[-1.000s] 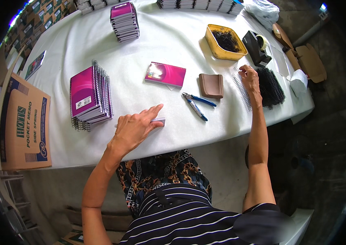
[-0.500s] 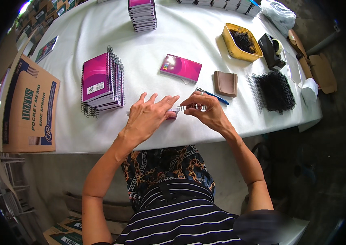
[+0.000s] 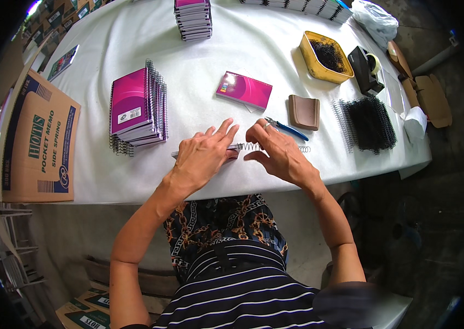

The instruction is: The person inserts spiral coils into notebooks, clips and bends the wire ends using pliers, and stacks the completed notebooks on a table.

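Note:
My left hand lies over a small memo notebook near the table's front edge, its thumb and palm gripping it. Most of that notebook is hidden under the hand. A thin dark spiral wire coil runs from the notebook's right end along its edge. My right hand hovers around this coil with thumb and fingers apart, and the coil's free end shows past the hand. Just beyond the right hand are blue-handled pliers and a brown curved block. A magenta notebook stack without visible coil lies ahead.
Spiral-bound magenta notebooks are stacked at left, beside a cardboard box. Another stack stands farther back. At right are a yellow tub with black bits, a tape dispenser and a pile of black coils.
My right hand's thumb and fingers have spread from their pinch on the coil, baring more of it. My left hand stays on the notebook.

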Demonstrator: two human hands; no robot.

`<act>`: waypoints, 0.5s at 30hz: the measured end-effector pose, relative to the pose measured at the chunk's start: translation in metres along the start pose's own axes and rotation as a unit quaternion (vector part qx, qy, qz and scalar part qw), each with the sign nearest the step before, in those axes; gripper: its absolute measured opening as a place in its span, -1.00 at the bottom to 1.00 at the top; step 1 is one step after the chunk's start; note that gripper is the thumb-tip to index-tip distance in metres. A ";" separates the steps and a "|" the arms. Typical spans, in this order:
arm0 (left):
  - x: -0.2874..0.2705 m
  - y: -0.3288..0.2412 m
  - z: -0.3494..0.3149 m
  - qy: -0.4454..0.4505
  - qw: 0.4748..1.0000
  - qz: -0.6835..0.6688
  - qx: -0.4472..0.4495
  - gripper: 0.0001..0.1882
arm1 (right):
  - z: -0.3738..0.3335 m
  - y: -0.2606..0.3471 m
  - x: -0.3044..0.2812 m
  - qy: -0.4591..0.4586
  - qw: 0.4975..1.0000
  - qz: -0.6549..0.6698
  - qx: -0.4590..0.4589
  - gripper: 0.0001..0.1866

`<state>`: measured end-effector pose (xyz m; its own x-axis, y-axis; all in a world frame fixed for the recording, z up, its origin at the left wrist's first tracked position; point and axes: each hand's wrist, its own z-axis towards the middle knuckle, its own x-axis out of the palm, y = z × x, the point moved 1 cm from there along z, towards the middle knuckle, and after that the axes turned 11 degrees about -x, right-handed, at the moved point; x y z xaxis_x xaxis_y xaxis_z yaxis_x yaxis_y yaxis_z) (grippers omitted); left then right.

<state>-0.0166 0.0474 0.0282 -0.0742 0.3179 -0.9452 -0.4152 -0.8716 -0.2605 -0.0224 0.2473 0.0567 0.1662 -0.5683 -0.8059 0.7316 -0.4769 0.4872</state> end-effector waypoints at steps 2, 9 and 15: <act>-0.004 -0.007 0.002 0.031 0.997 -0.058 -0.027 -0.42 | -0.004 -0.009 0.008 0.010 0.998 -0.049 -0.029 -0.86; -0.010 -0.008 0.009 0.117 0.991 -0.042 -0.048 -0.44 | -0.001 -0.005 0.008 0.031 0.998 -0.048 -0.013 -0.82; -0.006 0.003 0.012 0.120 0.991 -0.055 -0.038 -0.39 | 0.001 -0.006 0.007 -0.020 0.998 -0.012 -0.059 -0.79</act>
<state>-0.0285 0.0473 0.0354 0.1896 0.3223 -0.9275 -0.3392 -0.8649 -0.3699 -0.0262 0.2460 0.0482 0.1227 -0.5847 -0.8019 0.8077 -0.4107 0.4230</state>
